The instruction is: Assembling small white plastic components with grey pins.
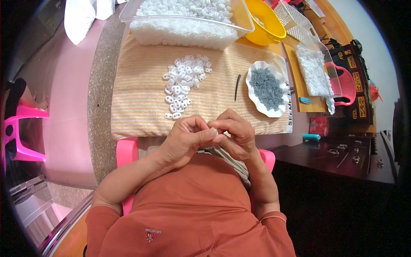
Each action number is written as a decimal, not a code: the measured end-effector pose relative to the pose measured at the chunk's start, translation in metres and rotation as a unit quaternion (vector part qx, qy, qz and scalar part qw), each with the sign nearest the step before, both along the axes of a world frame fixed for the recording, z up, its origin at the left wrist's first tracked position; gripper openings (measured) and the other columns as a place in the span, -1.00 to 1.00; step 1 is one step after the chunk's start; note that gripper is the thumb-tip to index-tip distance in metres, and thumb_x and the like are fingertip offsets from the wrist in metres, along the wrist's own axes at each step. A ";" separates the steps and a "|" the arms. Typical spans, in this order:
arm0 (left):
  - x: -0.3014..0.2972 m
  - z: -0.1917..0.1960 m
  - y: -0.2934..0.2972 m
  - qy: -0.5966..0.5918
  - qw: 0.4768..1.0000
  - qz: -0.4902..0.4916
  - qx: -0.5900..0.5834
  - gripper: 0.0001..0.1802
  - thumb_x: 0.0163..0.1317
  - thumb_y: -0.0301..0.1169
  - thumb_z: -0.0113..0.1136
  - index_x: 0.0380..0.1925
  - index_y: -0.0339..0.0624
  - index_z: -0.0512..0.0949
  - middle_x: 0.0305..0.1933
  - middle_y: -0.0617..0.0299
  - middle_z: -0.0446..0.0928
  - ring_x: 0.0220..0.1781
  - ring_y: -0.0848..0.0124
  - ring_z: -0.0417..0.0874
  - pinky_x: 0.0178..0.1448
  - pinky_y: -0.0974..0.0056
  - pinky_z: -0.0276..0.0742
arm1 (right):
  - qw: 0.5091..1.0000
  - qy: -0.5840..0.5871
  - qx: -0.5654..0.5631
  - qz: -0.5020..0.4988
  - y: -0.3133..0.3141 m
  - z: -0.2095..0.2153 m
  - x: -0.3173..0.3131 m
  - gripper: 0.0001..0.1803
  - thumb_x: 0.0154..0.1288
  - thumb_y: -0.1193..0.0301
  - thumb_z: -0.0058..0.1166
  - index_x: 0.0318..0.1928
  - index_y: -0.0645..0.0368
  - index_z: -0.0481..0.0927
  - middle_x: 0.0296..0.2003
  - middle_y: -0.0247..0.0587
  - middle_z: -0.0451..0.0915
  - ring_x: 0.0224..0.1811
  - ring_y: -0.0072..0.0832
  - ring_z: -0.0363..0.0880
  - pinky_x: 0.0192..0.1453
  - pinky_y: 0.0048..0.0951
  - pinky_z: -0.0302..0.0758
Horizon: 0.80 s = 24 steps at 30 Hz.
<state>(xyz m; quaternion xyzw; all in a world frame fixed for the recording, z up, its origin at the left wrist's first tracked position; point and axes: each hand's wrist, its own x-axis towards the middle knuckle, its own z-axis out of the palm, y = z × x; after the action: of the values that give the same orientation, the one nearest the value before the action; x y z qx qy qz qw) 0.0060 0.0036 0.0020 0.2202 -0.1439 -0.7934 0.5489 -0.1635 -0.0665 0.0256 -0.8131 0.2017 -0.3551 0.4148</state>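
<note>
My left hand (187, 138) and my right hand (236, 134) meet just over the towel's near edge, thumbs and fingertips pinched together. Between them is a small white plastic piece (215, 129), mostly covered by the fingers. Beyond my left hand, a loose pile of white oval plastic pieces with two holes (181, 81) lies on the striped towel (141, 85). A white scalloped dish (252, 100) full of small grey parts (267, 88) stands to the right of the pile. Between pile and dish lies a thin dark stick-like tool (237, 88).
A clear bin (184, 18) heaped with white pieces stands at the far edge, beside a yellow basin (274, 34). Farther right is another clear box (314, 70) of white pieces. Pink chairs (28, 132) stand at the left and far right; dark furniture (325, 156) is at my right.
</note>
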 end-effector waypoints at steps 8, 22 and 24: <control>-0.002 -0.004 -0.004 -0.008 1.000 -0.001 0.026 -0.90 0.22 -0.48 0.24 -0.36 -0.22 0.50 -0.30 0.22 0.57 -0.25 0.46 0.61 -0.09 0.36 0.60 | 0.969 -0.028 0.242 0.025 -0.002 0.000 -0.003 -0.79 0.20 0.47 0.24 -0.17 0.30 0.61 -0.31 -0.26 0.50 -0.35 -0.59 0.42 -0.28 -0.58 0.37; -0.003 0.005 -0.004 -0.069 0.995 -0.017 0.073 -0.88 0.25 -0.43 0.21 -0.30 -0.21 0.50 -0.07 0.10 0.54 -0.23 0.53 0.59 -0.07 0.37 0.63 | 0.929 0.094 0.329 -0.141 -0.087 0.027 -0.040 -0.87 0.25 0.52 0.14 -0.22 0.32 0.57 -0.42 -0.31 0.58 -0.43 -0.65 0.55 -0.35 -0.60 0.55; -0.004 0.005 -0.004 -0.076 0.995 -0.018 0.065 -0.86 0.25 -0.42 0.21 -0.26 -0.23 0.51 -0.09 0.14 0.56 -0.21 0.51 0.60 -0.07 0.37 0.62 | 0.960 0.054 0.224 -0.160 -0.121 0.038 -0.044 -0.81 0.24 0.48 0.15 -0.17 0.32 0.57 -0.44 -0.31 0.58 -0.44 -0.64 0.54 -0.37 -0.59 0.53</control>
<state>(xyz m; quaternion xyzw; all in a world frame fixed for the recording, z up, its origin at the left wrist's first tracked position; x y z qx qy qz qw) 0.0016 0.0000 0.0073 0.3120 -0.1375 -0.7918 0.5067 -0.2073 -0.1875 0.0641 -0.6742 0.4258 -0.3185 0.5126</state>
